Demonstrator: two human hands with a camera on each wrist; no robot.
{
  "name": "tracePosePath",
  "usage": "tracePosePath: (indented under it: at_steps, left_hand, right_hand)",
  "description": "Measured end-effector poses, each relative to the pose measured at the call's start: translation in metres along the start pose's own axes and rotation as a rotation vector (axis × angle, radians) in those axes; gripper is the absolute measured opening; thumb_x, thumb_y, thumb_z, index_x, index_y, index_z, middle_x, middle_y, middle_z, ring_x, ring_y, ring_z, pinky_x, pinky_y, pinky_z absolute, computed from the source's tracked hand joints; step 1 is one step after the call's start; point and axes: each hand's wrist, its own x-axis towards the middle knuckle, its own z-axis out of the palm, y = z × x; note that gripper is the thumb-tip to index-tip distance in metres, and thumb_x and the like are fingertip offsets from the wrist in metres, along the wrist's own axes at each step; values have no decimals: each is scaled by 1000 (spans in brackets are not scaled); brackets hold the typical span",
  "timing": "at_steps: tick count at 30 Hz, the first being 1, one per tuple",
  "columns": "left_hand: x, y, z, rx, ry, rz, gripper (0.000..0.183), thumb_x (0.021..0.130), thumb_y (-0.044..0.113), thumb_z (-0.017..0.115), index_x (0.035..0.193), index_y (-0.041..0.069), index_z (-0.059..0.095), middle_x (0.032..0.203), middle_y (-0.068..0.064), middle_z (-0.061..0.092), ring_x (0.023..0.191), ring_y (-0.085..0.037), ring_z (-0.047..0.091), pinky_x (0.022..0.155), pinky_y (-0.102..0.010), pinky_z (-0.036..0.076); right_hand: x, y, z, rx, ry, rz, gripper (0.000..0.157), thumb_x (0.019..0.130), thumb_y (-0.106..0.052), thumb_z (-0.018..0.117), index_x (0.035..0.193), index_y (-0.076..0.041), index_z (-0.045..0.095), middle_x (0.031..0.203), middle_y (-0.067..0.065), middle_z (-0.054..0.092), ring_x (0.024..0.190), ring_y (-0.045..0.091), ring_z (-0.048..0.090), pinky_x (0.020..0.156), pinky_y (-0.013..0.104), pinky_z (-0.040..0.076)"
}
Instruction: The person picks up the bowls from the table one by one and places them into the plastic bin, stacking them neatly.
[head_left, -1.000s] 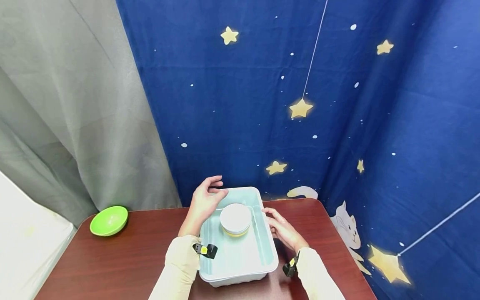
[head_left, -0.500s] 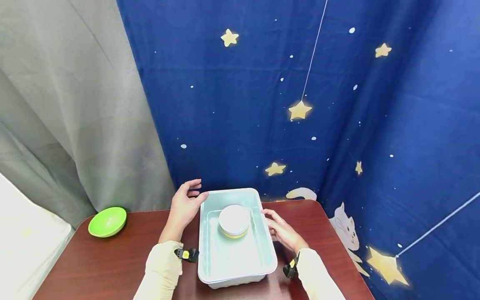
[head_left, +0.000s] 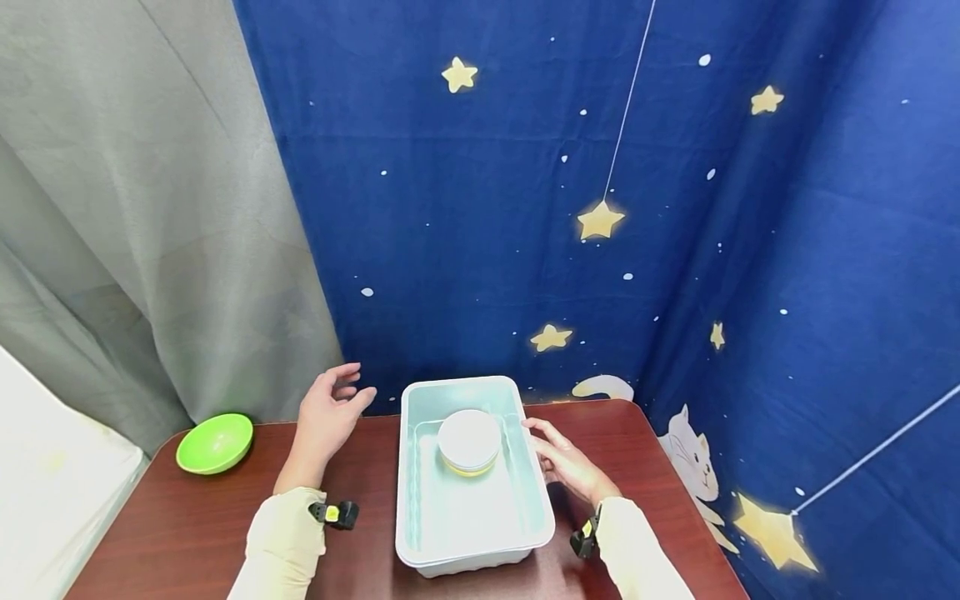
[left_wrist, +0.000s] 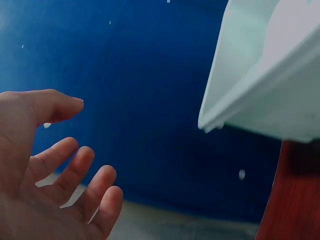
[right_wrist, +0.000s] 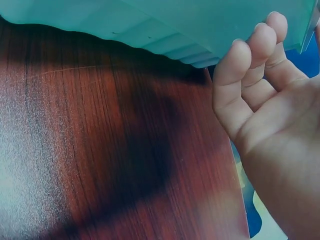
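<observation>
A pale blue plastic bin stands on the table in the head view. Inside it sits a round white-topped container with a yellow band low on its side. My left hand is held off to the left of the bin, fingers loosely bent and nothing between them; the left wrist view shows its thumb and fingers apart. My right hand is at the bin's right side, its fingertips right at the rim and outer wall. In the right wrist view several bent fingers lie against that wall.
A green bowl rests at the table's far left corner. The dark red wooden table ends at a grey curtain and a blue starry curtain behind, with a white surface at left.
My left hand has moved left, from over the bin to beside it, with nothing in it. The right hand stays at the bin's right side. Bin and container hold their places.
</observation>
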Motion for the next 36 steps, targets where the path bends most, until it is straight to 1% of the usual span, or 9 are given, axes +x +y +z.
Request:
tracePosePath:
  at_steps: [3, 5, 9, 13, 17, 21, 24, 29, 36]
  left_hand:
    - [0, -7, -11, 28, 24, -15, 52, 95, 33, 70, 142, 14, 57, 139, -11, 60, 124, -32, 63, 96, -35, 52]
    - [-1, -11, -18, 31, 32, -25, 52, 95, 34, 70, 142, 14, 57, 139, -11, 61, 124, -31, 63, 91, -24, 50]
    - [-2, -16, -27, 16, 54, -46, 53, 95, 33, 71, 142, 14, 57, 140, -12, 61, 125, -32, 63, 81, -6, 41]
    - [-2, -22, -34, 17, 74, -64, 53, 96, 33, 71, 143, 15, 56, 141, -13, 62, 124, -32, 63, 77, -2, 39]
    - [-1, -31, -41, 32, 90, -68, 54, 96, 37, 70, 143, 15, 56, 141, -14, 62, 124, -33, 63, 79, -6, 40]
    - [-1, -40, -50, 37, 124, -70, 59, 95, 39, 71, 145, 13, 55, 141, -15, 61, 125, -32, 60, 86, -10, 41]
    - [-1, -47, -57, 46, 143, -68, 66, 91, 41, 76, 146, 11, 53, 142, -15, 59, 126, -31, 57, 93, -19, 44]
    - [0, -61, -68, 86, 166, -56, 80, 83, 44, 84, 148, 11, 51, 144, -16, 54, 130, -31, 52, 105, -45, 45]
    - [-7, -77, -85, 100, 197, -106, 91, 81, 45, 85, 155, 12, 42, 154, -22, 42, 140, -38, 41, 110, -59, 38]
  right_hand:
    - [2, 0, 1, -3, -9, -2, 47, 107, -40, 49, 151, -28, 36, 101, 6, 66, 80, 15, 65, 73, 37, 57]
    - [2, 0, 1, 3, -9, 1, 47, 108, -39, 49, 151, -27, 35, 101, 9, 65, 80, 16, 65, 71, 36, 56]
    - [3, 1, 2, 10, -3, 5, 47, 108, -39, 48, 152, -28, 35, 123, 23, 66, 92, 20, 72, 76, 38, 58]
    - [3, 2, 2, 9, -4, 6, 47, 108, -40, 47, 152, -30, 35, 135, 31, 58, 98, 22, 72, 83, 40, 58]
    - [3, 2, 4, 22, -5, 0, 47, 108, -40, 46, 152, -30, 34, 136, 33, 55, 96, 20, 70, 86, 40, 58]
    - [2, 2, 7, 48, -13, -3, 48, 108, -40, 46, 153, -28, 33, 128, 28, 59, 93, 17, 69, 87, 41, 58]
    - [3, 3, 8, 57, -15, -3, 49, 108, -40, 46, 153, -26, 32, 127, 25, 62, 94, 19, 70, 86, 41, 58]
    - [3, 4, 7, 64, -9, -9, 49, 108, -42, 46, 153, -26, 32, 139, 26, 58, 103, 26, 72, 88, 41, 59]
    - [3, 7, 6, 78, -8, -8, 51, 107, -45, 46, 153, -27, 31, 140, 26, 56, 109, 32, 71, 88, 41, 59]
